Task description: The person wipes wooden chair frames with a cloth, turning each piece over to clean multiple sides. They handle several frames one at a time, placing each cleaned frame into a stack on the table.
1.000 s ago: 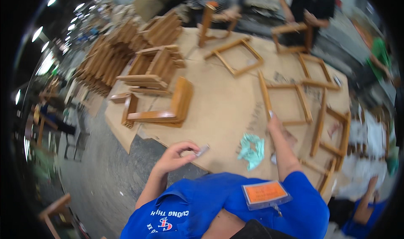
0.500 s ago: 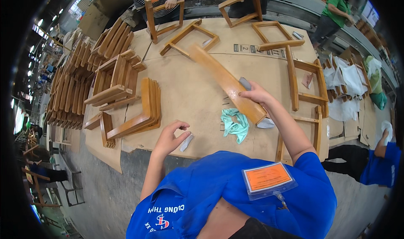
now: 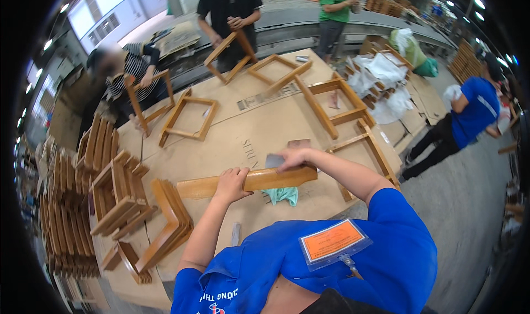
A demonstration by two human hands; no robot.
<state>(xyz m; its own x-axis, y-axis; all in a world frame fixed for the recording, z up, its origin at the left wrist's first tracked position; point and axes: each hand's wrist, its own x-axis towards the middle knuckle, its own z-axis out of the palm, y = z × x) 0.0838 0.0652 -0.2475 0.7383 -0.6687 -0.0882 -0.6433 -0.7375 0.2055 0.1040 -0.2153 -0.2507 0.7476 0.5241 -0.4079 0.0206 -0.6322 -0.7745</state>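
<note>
A curved, varnished wooden slat (image 3: 196,187) lies crosswise before me, just above the cardboard-covered table. My left hand (image 3: 233,185) is closed around its middle. My right hand (image 3: 292,159) is at the slat's right part, its fingers closed on a grey piece of sandpaper (image 3: 273,161) by the upper edge. Partly hidden under the slat is a crumpled teal cloth (image 3: 283,197). A small grey folded piece (image 3: 236,234) rests at the table's near edge, and a brownish square piece (image 3: 298,143) lies beyond my right hand.
Stacked angled wooden parts (image 3: 168,220) and frames (image 3: 118,195) stand at the left. More wooden frames (image 3: 190,118) lie along the far and right sides (image 3: 337,104). Several people work around the table; one (image 3: 232,16) holds a frame across from me.
The slat has swung from slanting away to lying crosswise. My left hand, free before, now grips it. My right hand has shifted along it with the sandpaper. My view has turned right.
</note>
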